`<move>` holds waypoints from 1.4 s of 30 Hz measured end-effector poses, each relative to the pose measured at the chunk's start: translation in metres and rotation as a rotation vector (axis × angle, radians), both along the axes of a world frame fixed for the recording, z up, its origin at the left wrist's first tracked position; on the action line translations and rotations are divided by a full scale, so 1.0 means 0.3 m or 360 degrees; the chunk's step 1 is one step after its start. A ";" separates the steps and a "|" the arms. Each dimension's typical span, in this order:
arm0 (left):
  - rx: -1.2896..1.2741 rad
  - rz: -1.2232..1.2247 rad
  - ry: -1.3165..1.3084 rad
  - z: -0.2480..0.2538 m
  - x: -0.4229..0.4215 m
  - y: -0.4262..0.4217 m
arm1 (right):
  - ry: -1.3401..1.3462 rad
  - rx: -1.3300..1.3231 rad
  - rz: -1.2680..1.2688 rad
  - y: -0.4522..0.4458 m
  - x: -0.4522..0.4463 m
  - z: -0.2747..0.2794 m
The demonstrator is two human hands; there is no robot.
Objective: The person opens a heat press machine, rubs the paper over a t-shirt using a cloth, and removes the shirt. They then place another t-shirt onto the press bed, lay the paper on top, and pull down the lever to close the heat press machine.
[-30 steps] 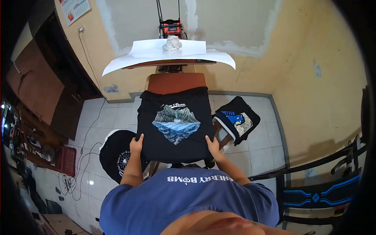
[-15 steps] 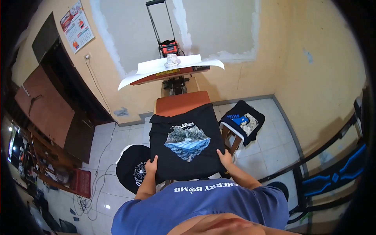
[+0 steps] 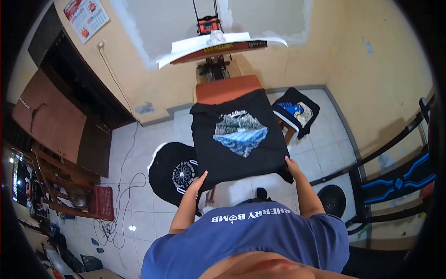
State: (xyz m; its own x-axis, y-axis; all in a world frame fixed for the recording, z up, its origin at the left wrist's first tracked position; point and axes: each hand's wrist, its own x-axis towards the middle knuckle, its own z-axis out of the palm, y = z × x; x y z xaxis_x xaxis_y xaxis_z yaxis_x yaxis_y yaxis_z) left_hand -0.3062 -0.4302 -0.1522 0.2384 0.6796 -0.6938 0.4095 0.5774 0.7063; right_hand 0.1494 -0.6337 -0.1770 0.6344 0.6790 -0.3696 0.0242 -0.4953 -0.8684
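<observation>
The left hand (image 3: 197, 182) and right hand (image 3: 292, 168) have the near corners of the shirt (image 3: 241, 162), thumbs on top and fingers apparently closed beneath, though the cloth hides most of them. An uneven pull there could skew the shirt on the pad (image 3: 230, 89), because its near hem spans slackly between the two grips, past any visible support; a stronger pull could drag it off the pad's near edge. The cloth is matte black, soft and shallowly creased, and a fold trapped under the print (image 3: 240, 135) could leave it uneven; that print is a pointed diamond of grey-green peaks over icy blue. Beside the shirt's left edge sits a rounded dark pile (image 3: 169, 172), near enough for loose cloth to snag; off its right edge lies a squarer pile (image 3: 297, 111). Beyond, the smooth rust-orange pad shows its far corners. Farthest, a curling white sheet (image 3: 200, 45) lies over the raised plate (image 3: 223, 51) under a pale, crumpled lump (image 3: 216, 36) (a modest paperweight), and could slide if the plate were jolted.
</observation>
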 end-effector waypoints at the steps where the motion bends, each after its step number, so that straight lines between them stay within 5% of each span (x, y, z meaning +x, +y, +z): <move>1: -0.0158 -0.0080 -0.0136 0.048 -0.034 -0.045 | -0.0152 -0.0037 0.0026 -0.026 -0.006 0.031; 5: -0.0226 -0.0679 0.0074 0.106 -0.177 -0.109 | -0.0237 -0.0304 0.0034 -0.144 -0.027 0.237; 7: -0.0077 -0.0570 -0.0163 0.108 -0.222 -0.108 | 0.0154 -0.0439 0.0029 -0.173 -0.027 0.360; 9: 0.0165 -0.0551 -0.0361 0.241 -0.216 -0.094 | 0.0691 0.0223 -0.0215 -0.190 0.015 0.389; 11: 0.0283 -0.0320 -0.0540 0.382 -0.184 -0.050 | 0.0720 0.0693 -0.0238 -0.138 0.008 0.525; 16: 0.0490 0.0111 -0.0958 0.540 -0.057 0.137 | 0.0737 0.1091 0.0040 0.064 0.048 0.743; 17: 0.0551 0.0065 -0.0582 0.575 -0.010 0.179 | 0.0677 0.1084 0.0091 0.126 0.072 0.728; 19: 0.1386 -0.0413 0.0495 0.458 0.002 0.338 | -0.0168 0.0337 0.0306 0.242 0.140 0.676; 20: 0.1420 -0.0292 0.1379 0.551 0.092 0.292 | -0.0601 0.0239 0.0363 0.308 0.208 0.534; 21: 0.1456 -0.0292 0.1471 0.549 0.117 0.329 | -0.1035 0.0140 0.0407 0.369 0.273 0.399; 25: 0.1796 -0.0486 0.0607 0.308 0.140 0.609 | -0.1063 0.0056 0.0397 0.556 0.291 0.365; 33: 0.1697 -0.0548 0.1117 0.302 0.466 0.907 | -0.1222 0.0151 0.0313 0.988 0.359 0.288; 35: 0.1808 -0.0668 0.0786 0.267 0.479 0.984 | -0.1203 0.0241 0.0369 1.065 0.371 0.280; 39: 0.1867 -0.0657 0.1003 0.291 0.478 1.091 | -0.1311 0.0295 0.0425 1.203 0.422 0.205; 42: 0.1820 -0.0584 0.0785 0.337 0.453 1.206 | -0.1318 0.0306 0.0538 1.279 0.493 0.158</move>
State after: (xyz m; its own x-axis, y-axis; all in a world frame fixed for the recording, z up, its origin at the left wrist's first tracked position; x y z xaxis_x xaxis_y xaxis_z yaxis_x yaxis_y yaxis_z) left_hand -0.1705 -0.0683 -0.0510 0.4230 0.8910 0.1650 0.7708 -0.4495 0.4515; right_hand 0.2974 -0.2502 -0.1296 0.4025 0.8796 0.2537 0.7935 -0.1970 -0.5758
